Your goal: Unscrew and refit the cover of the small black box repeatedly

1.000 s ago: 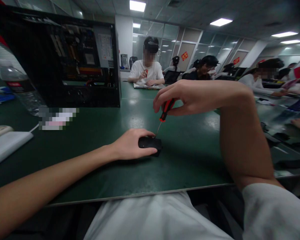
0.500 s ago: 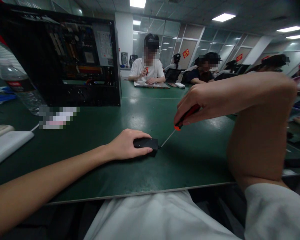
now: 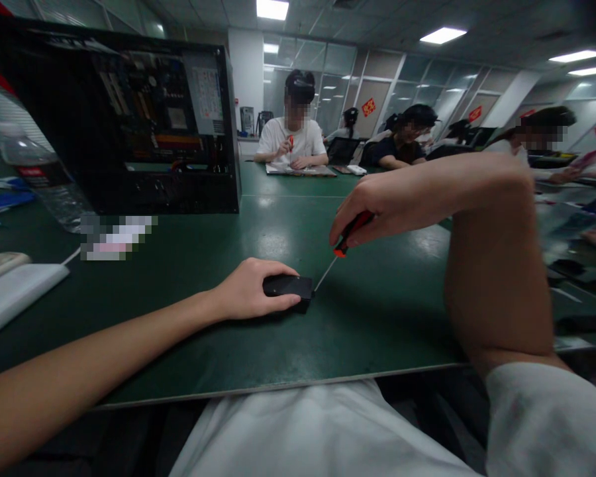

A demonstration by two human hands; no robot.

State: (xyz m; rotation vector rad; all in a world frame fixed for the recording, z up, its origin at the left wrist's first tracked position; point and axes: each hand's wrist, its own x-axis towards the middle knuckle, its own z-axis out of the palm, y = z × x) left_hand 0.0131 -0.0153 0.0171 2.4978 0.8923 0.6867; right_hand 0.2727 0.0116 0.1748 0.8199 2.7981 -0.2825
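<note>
On the green tabletop (image 3: 218, 361), my left hand (image 3: 251, 291) grips a small black box-shaped part (image 3: 293, 286) from its left side, thumb in front and fingers behind. My right hand (image 3: 367, 205) is raised to the right of it, fingers wrapped around the red and black handle of a screwdriver (image 3: 341, 250). The screwdriver's thin shaft slants down to the left, and its tip meets the right end of the black part. Too small to make out is what exactly the tip touches there.
An open black computer case (image 3: 179, 192) stands at the back left, beside a plastic bottle (image 3: 44, 172). White equipment (image 3: 20, 291) lies at the left edge. Across the table a person in a white shirt (image 3: 293, 142) holds a screwdriver; several others sit further right.
My right hand and forearm have shifted left with the screwdriver, and its shaft stands somewhat steeper. My left hand and the black part have hardly moved.
</note>
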